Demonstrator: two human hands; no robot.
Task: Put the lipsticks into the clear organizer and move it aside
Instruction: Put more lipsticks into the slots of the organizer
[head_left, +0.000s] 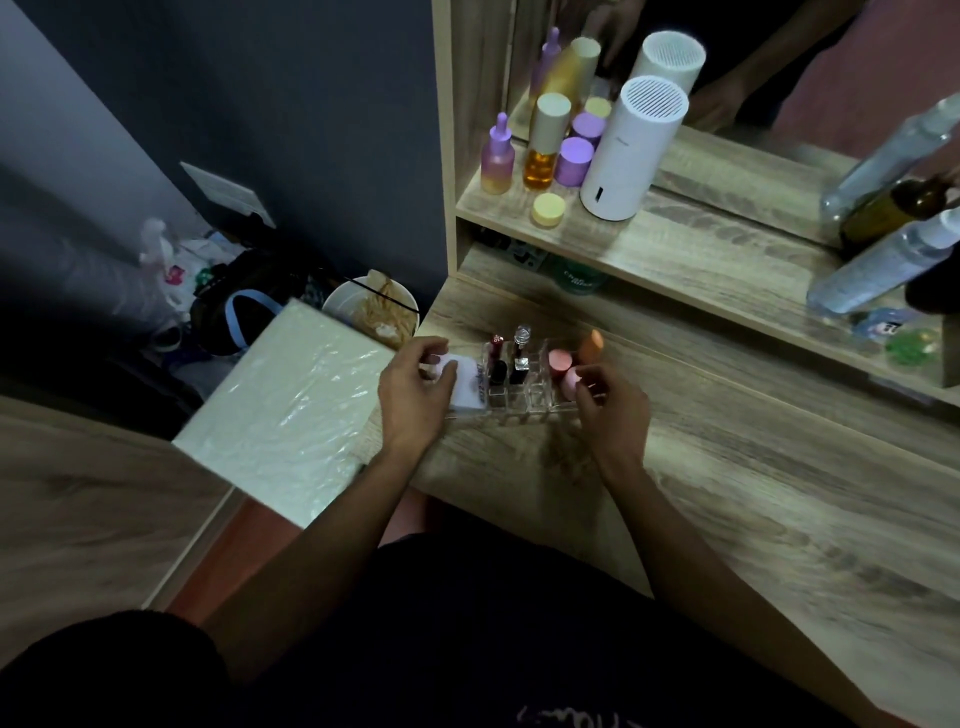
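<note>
The clear organizer (524, 387) sits on the desk (727, 467), lipsticks (511, 356) standing inside. The left hand (415, 392) grips the organizer's left end, and the right hand (610, 402) pinches its right end. Loading looks done. Next comes sliding it aside, kept level.

Desk (727, 493) open rt of organizer (524, 387); shelf (675, 260) blocks behind.
</note>
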